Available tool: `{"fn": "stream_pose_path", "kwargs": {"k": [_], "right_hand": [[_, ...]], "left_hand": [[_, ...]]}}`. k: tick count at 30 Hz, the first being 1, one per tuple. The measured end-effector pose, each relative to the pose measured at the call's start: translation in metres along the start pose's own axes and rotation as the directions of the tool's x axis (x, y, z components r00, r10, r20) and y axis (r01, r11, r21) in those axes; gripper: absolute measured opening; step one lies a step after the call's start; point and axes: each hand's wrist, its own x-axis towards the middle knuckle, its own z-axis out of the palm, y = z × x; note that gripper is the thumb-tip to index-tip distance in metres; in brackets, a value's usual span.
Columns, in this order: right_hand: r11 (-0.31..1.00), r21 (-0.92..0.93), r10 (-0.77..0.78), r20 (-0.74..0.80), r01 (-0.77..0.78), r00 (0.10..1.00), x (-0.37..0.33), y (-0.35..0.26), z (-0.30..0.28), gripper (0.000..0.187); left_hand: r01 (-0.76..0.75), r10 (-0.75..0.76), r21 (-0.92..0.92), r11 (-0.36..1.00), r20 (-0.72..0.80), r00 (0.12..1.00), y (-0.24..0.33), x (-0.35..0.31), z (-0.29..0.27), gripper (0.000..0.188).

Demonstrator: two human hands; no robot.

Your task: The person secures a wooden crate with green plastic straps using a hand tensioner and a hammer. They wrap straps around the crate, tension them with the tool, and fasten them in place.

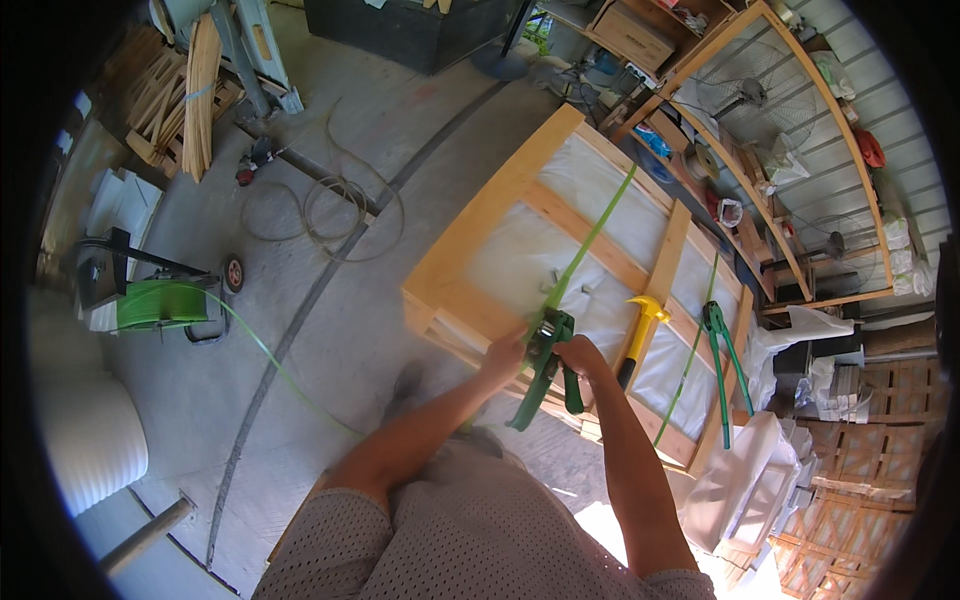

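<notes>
A green strapping tensioner point(545, 350) rests at the near edge of a wooden crate point(440, 265), in line with a green strap point(598, 228) that runs across the crate's top. My right hand point(582, 356) is closed round the tensioner on its right side. Close against the tool's left side is my left hand point(507, 354), its fingers curled; what they grip is hidden. A yellow-headed hammer point(643, 330) with a dark grip lies on the crate to the right. Beyond it, a second green strap point(690, 360) crosses the top, and a green long-handled cutter point(722, 365) lies beside it.
White wrapping shows between the crate's slats. At left stands a strap reel point(165, 305) on a wheeled cart, its green strap trailing across the floor toward me. A coiled hose point(335, 215) lies on the floor. Timber strips point(200, 100) lean far left; cluttered shelves point(690, 130) line the right.
</notes>
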Motion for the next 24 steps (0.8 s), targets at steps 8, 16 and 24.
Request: {"fn": "stream_pose_path", "kwargs": {"k": [8,16,24], "right_hand": [[0.996,-0.032,0.091,0.088,-0.089,0.992,0.000,-0.014,-0.014,0.031],[0.980,0.189,0.020,0.208,-0.061,0.978,0.023,-0.001,-0.027,0.025],[0.971,0.220,0.047,0.206,-0.093,0.977,0.026,0.005,-0.026,0.025]], "left_hand": [[0.207,-0.204,0.063,0.976,-0.046,0.978,0.054,-0.007,0.000,0.036],[0.177,-0.173,0.042,0.983,-0.078,0.982,0.040,-0.008,0.003,0.041],[0.254,-0.259,-0.115,0.960,-0.031,0.965,0.079,-0.016,0.008,0.038]]}}
